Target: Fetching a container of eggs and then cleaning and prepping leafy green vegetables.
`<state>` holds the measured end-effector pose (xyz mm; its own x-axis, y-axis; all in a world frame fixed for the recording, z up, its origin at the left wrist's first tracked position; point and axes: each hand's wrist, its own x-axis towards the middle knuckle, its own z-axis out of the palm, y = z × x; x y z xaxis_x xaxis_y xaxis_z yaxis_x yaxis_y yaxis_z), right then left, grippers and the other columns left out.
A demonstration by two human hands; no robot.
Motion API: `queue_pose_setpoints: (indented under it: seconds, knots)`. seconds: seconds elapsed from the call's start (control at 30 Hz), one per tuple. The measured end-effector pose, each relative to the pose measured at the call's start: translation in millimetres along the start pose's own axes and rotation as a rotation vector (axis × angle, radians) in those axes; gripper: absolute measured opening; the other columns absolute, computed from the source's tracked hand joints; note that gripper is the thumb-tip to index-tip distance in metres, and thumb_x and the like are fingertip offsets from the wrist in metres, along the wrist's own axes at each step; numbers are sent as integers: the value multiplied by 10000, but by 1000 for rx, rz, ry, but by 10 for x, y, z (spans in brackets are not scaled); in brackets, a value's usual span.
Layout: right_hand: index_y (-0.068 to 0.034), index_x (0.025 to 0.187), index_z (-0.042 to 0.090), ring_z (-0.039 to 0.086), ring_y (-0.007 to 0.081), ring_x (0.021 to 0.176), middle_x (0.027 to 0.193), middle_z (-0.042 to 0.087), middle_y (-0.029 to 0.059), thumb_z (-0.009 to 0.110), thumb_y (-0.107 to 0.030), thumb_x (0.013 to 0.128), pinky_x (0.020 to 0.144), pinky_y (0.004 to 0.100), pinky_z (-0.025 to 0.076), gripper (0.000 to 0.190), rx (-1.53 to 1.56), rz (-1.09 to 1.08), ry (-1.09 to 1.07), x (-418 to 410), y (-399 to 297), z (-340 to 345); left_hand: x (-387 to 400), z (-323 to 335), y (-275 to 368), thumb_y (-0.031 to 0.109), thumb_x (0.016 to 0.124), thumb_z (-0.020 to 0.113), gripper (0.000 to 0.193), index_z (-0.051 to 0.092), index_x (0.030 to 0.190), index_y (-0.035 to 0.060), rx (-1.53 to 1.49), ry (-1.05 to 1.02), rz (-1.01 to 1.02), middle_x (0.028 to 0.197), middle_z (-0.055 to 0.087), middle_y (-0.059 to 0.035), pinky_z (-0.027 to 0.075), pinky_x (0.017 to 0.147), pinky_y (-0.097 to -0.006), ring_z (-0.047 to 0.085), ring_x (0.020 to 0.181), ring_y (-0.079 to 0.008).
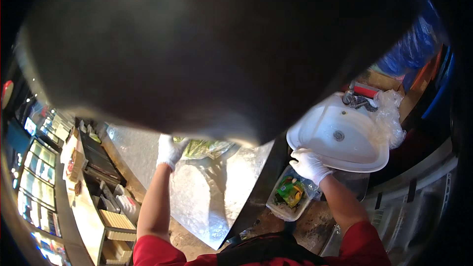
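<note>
My left hand [169, 153], in a white glove, is over the metal tabletop [196, 199]. Its thumb lies at the edge of a clear plastic bag of green leafy vegetables [203, 149]. A dark blurred shape covers the fingertips and the far part of the bag, so a grip cannot be made out. My right hand [309, 164], gloved alike, is by the near rim of a white washbasin [338, 155]. Its fingers are loosely bent and apart, with nothing visible in them. Below it stands a plastic bin [289, 215] holding a green and yellow packet [290, 193] and scraps.
The dark shape [184, 51] blocks most of the upper view. Behind the basin are a tap [348, 98] and crumpled clear plastic [391, 118]. A shelved counter [83, 210] runs along the left. Blue plastic sheeting [414, 48] hangs at upper right.
</note>
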<state>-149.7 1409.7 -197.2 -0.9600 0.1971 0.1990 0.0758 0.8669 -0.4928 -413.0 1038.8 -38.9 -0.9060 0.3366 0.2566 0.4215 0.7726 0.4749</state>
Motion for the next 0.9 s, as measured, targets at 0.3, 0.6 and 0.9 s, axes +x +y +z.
queue_pose_setpoints:
  seconds: [0.3, 0.6, 0.9]
  knots:
    - [42, 1425, 483, 558, 408, 1265, 1349, 558, 329, 759, -433, 829, 1062, 382, 446, 810, 341, 169, -16, 1530, -1814, 111, 396, 672, -1280, 179, 759, 880, 628, 590, 1295, 26, -760, -202, 28, 1157, 704, -124, 544, 913, -339, 672, 1015, -198]
    - [55, 1569, 213, 243, 397, 1509, 1596, 244, 327, 844, -455, 663, 1223, 365, 237, 1216, 147, 149, -158, 2007, -2705, 510, -1022, 839, -356, 411, 780, 834, 1015, 281, 1464, -96, -673, -345, 134, 1358, 526, -284, 444, 1051, -403, 541, 1250, -337]
    - [41, 1287, 622, 530, 370, 1310, 1360, 584, 256, 756, -225, 797, 1123, 377, 400, 574, -170, 146, -209, 1885, -2972, 81, -854, 25, -931, 258, 938, 697, 365, 690, 1273, 113, -917, -448, 511, 1046, 739, -145, 556, 882, -372, 713, 969, -277]
